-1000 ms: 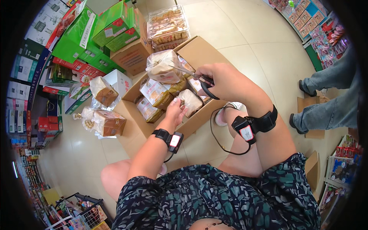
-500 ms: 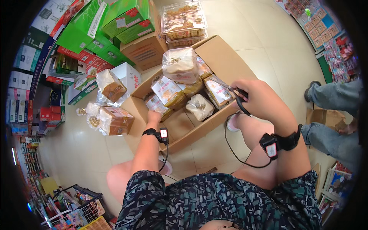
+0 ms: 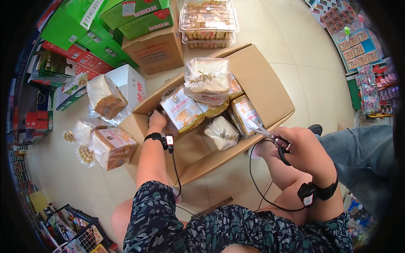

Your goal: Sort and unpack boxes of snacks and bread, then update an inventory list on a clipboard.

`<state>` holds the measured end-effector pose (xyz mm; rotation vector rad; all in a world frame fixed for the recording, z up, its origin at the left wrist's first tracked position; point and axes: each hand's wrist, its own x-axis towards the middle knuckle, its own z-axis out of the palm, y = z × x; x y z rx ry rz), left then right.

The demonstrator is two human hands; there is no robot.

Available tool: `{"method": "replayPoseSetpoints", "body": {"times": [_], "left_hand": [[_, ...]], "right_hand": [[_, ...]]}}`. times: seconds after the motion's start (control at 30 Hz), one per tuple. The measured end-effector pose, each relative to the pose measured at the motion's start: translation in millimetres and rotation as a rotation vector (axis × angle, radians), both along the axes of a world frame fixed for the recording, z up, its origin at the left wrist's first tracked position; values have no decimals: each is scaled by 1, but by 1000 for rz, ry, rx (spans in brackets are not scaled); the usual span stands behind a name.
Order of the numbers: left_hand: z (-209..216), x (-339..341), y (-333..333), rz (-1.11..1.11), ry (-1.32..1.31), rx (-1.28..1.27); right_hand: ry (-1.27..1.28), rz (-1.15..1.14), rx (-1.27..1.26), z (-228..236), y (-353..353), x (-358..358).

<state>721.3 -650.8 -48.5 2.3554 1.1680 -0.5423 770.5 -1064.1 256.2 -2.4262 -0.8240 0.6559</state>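
Note:
A cardboard box point(image 3: 202, 168) with raised flaps holds several bagged bread loaves. My left hand point(image 3: 157, 120) reaches inside by its left wall, beside a loaf in a printed bag point(image 3: 180, 110). Its fingers look curled; their tips and anything in them are hidden. In my right hand point(image 3: 301, 145) is a pair of scissors point(image 3: 266, 134), blades pointing left over the box's right edge, close to another printed bread bag point(image 3: 246, 113). A clear-bagged loaf point(image 3: 206, 82) sits on top of the others. A smaller clear-bagged loaf point(image 3: 222, 133) lies lower in the box.
Two bagged loaves, one upper point(image 3: 106, 97) and one lower point(image 3: 114, 145), stand left of the box. Green cartons point(image 3: 139, 21) and clear pastry trays point(image 3: 209, 21) are stacked behind. A person's jeans-clad leg point(image 3: 358, 152) is close on my right. Cables hang from my wrist straps.
My left hand has gone deeper along the box's left wall. The scissors' blades have come lower over the right edge. The jeans-clad leg appears nearer, and the whole view has shifted.

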Motion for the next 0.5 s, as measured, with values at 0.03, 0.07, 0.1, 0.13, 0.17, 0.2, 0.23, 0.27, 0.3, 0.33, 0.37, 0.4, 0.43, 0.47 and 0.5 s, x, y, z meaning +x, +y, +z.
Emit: {"method": "replayPoseSetpoints", "body": {"times": [0.03, 0.07, 0.1, 0.13, 0.17, 0.2, 0.23, 0.27, 0.3, 0.33, 0.37, 0.4, 0.43, 0.47, 0.5], "left_hand": [[3, -1, 1, 39, 23, 20], [-1, -4, 3, 43, 26, 19], [-6, -9, 5, 55, 24, 44], [-4, -10, 2, 64, 20, 65], [-1, -13, 0, 65, 21, 62], [2, -17, -3, 11, 55, -94], [12, -21, -8, -39, 91, -245], [18, -24, -15, 54, 91, -374], [12, -29, -12, 60, 93, -369], [18, -27, -17, 5, 215, -415], [25, -29, -20, -50, 338, -459], [32, -34, -31, -76, 345, -391], [35, -39, -34, -72, 345, -378], [28, -46, -32, -242, 319, -246], [23, -55, -30, -411, 294, -112]], "right_hand": [[3, 3, -2, 1, 3, 1], [-10, 20, -18, 1, 5, 2], [-23, 37, -33, 1, 8, 2], [-22, 38, -37, 1, 8, 3], [-22, 51, -39, 0, 8, 3], [-23, 63, -41, -1, 9, 4], [-19, 69, -38, -1, 9, 2], [-38, 71, -6, -1, 10, 1], [-57, 72, 27, -2, 10, -1], [-56, 73, 31, -2, 9, -3], [-88, 102, 28, -3, 7, -4], [-120, 130, 28, -2, 4, -6], [-122, 131, 41, 3, 3, -8], [-98, 149, -2, 4, 7, -8], [-75, 169, -42, 5, 10, -10]]}}
